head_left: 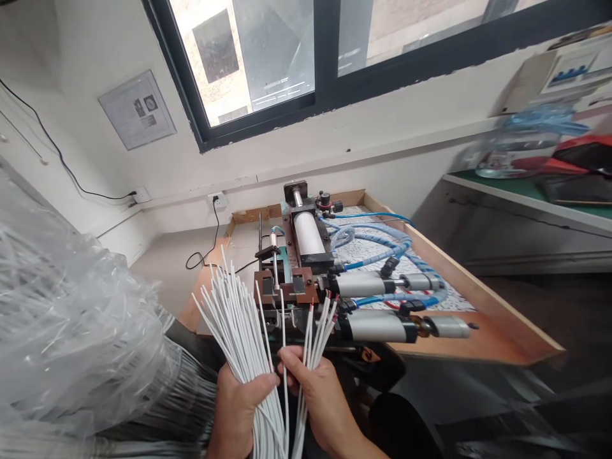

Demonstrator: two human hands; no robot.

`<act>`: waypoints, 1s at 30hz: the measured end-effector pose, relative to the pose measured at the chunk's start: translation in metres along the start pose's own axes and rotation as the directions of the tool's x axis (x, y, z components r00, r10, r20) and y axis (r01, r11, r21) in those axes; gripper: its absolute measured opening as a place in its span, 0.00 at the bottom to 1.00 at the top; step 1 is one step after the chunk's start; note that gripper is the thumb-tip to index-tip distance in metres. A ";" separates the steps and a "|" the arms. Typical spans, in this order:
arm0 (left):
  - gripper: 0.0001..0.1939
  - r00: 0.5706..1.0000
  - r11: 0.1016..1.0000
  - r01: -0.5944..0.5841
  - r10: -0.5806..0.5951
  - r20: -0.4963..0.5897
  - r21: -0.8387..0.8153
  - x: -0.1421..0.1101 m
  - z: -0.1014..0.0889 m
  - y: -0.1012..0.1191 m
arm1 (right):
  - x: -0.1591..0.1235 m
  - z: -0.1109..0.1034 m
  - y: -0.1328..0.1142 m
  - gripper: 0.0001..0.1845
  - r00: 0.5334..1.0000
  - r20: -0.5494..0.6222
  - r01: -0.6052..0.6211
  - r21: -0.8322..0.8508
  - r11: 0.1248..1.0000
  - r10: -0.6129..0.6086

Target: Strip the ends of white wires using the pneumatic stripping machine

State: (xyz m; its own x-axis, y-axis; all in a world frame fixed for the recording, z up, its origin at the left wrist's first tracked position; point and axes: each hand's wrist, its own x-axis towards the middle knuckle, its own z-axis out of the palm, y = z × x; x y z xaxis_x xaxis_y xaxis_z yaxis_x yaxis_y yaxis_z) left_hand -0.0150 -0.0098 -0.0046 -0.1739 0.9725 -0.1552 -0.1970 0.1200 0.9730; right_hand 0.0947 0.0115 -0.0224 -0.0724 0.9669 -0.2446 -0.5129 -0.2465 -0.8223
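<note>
My left hand (243, 401) is closed round a thick bundle of white cables (234, 325), their cut ends fanned upward. My right hand (318, 389) pinches a single white cable (284, 325) between thumb and finger. Within the same hand sits a smaller bunch of white cables (315, 341), some with red tips showing. The single cable's upper end reaches the front of a pneumatic machine (299, 280) with brown blocks and silver cylinders. Whether that end lies between the blocks or before them, I cannot tell.
Blue air hoses (377, 239) coil behind the machine, inside a wooden-edged tray (478, 319). On the left, clear plastic wrap (71, 319) covers a large pile of cables. A green-topped shelf (521, 191) at the right carries a plastic bottle (516, 146) and red items.
</note>
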 end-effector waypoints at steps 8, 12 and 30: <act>0.11 1.000 1.000 -0.017 0.017 -0.024 0.001 -0.001 -0.001 -0.001 | 0.005 0.000 0.001 0.14 0.994 -0.035 -0.103 0.087 0.991 0.107; 0.14 1.000 1.000 -0.018 0.018 -0.001 -0.026 -0.001 0.000 0.001 | 0.010 0.003 -0.002 0.14 0.985 0.030 -0.172 0.130 0.977 0.169; 0.08 0.998 0.995 0.070 -0.070 0.000 -0.075 -0.007 -0.003 -0.007 | -0.007 -0.005 0.002 0.14 0.998 -0.011 -0.056 -0.011 0.998 0.056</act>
State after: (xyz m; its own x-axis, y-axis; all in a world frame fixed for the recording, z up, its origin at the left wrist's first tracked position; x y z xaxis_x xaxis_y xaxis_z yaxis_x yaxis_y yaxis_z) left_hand -0.0155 -0.0184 -0.0112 -0.1595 0.9617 -0.2231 -0.2807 0.1725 0.9442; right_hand 0.0983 0.0042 -0.0247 -0.0918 0.9510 -0.2954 -0.4986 -0.3006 -0.8130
